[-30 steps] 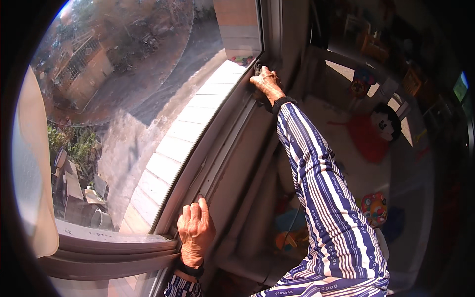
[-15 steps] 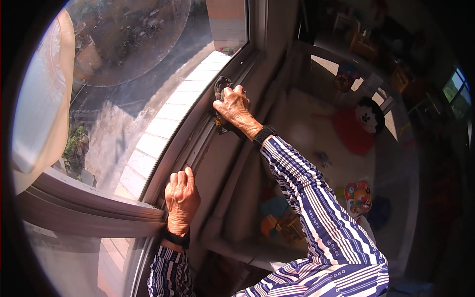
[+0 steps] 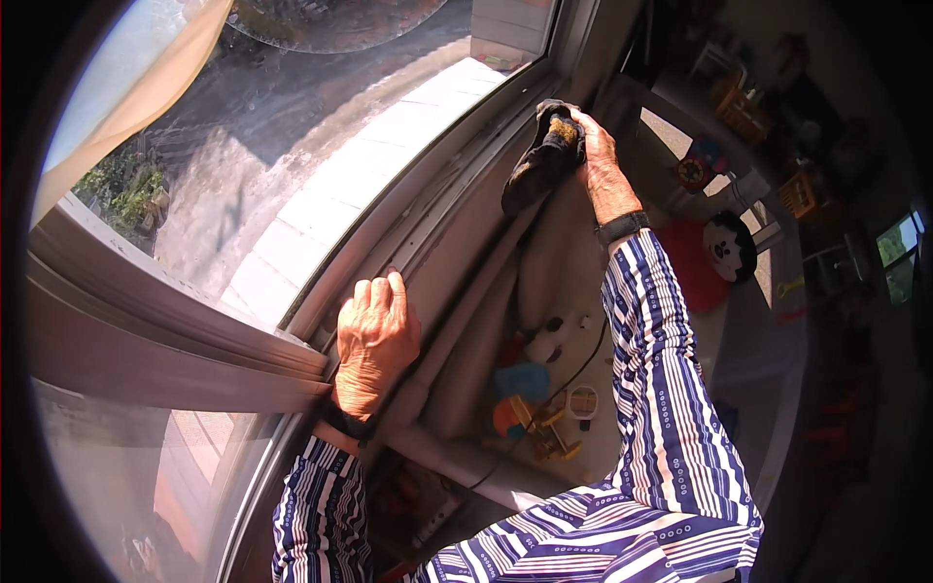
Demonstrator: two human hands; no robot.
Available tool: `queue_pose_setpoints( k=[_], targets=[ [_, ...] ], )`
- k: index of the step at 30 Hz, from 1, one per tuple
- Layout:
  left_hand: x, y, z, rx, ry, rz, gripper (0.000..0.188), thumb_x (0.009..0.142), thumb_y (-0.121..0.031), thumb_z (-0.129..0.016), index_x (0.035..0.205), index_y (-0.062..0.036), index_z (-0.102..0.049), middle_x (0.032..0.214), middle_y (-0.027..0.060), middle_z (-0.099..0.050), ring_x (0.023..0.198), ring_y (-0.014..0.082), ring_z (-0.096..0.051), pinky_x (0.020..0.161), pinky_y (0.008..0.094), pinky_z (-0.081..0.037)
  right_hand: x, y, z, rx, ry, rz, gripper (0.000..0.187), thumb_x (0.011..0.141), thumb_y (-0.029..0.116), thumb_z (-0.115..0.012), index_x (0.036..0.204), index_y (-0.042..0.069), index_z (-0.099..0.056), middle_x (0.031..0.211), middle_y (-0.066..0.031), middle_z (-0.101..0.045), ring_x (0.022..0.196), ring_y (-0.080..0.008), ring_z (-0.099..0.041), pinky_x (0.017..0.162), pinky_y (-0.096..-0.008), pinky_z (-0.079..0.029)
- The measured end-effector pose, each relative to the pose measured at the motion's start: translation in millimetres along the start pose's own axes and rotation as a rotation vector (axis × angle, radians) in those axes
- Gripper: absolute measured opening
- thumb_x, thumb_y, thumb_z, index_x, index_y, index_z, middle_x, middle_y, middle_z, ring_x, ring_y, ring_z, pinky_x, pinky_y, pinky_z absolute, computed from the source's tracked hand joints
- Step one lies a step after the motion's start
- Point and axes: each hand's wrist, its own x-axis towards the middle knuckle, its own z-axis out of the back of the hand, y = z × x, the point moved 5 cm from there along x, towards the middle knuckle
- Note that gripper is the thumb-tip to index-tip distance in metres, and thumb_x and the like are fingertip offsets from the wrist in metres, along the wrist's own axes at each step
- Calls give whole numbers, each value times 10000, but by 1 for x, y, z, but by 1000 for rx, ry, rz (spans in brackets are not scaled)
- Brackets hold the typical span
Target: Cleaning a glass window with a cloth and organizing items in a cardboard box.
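Note:
A crumpled dark rag (image 3: pixel 536 173) with a yellowish patch is pinched in my right hand (image 3: pixel 595 155). It hangs off the far end of the window sill, and its lower part droops over the inner side. Closer to me, my left hand (image 3: pixel 374 325) lies with curled fingers on the inner edge of the window track (image 3: pixel 428 233); the fingertips are partly hidden. The track runs from my left wrist toward the far corner, beside the sliding window frame (image 3: pixel 175 325).
A pale curtain-like sheet (image 3: pixel 180 87) hangs at the upper left. Outside lies a white tiled ledge (image 3: pixel 330 209). Below on the right are a padded rail (image 3: pixel 476 476), a yellow toy (image 3: pixel 549 432), a blue item (image 3: pixel 522 379) and a red plush toy with a black-and-white head (image 3: pixel 727 248).
My right hand has lifted the rag off the track and moved it right and away from me. My left hand keeps its place on the track while the view has shifted.

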Motion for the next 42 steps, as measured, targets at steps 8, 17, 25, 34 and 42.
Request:
queue_pose_setpoints(
  k=[8, 17, 25, 34, 42],
  targets=[
    [3, -2, 1, -32, 81, 35, 433, 691, -145, -605, 1057, 63, -502, 868, 139, -507, 803, 271, -510, 630, 347, -431, 29, 1, 10, -92, 99, 36, 236, 672, 112, -673, 866, -11, -623, 812, -96, -631, 720, -190, -612, 701, -301, -508],
    [8, 0, 8, 1, 126, 46, 458, 689, -155, -616, 1071, 75, -509, 851, 144, -507, 781, 285, -512, 633, 360, -420, 48, 30, 6, -548, -169, 522, 416, 621, 105, -699, 961, -18, -492, 882, -93, -557, 786, -175, -553, 720, -298, -475],
    [-20, -17, 7, 41, 156, 58, 473, 695, -177, -615, 1077, 80, -508, 863, 155, -510, 760, 283, -511, 631, 361, -420, 42, -21, -41, -1577, -135, 437, 710, 606, 352, -675, 1209, 91, -407, 1148, -244, -445, 1086, -367, -456, 910, -392, -410],
    [-20, -12, 5, 77, 150, 30, 468, 710, -214, -588, 1059, 92, -531, 820, 137, -506, 697, 256, -504, 569, 345, -389, 28, -29, -22, -1268, -45, 732, 472, 657, 232, -614, 1112, 120, -551, 977, -192, -544, 947, -339, -545, 826, -395, -460],
    [-17, -20, 17, 65, 171, 36, 493, 719, -251, -613, 1065, 86, -518, 869, 173, -537, 753, 288, -533, 621, 369, -443, 187, 6, 20, -1288, -339, 773, 279, 652, 155, -529, 875, -2, -584, 869, -242, -593, 894, -413, -523, 799, -443, -425]
  ],
)
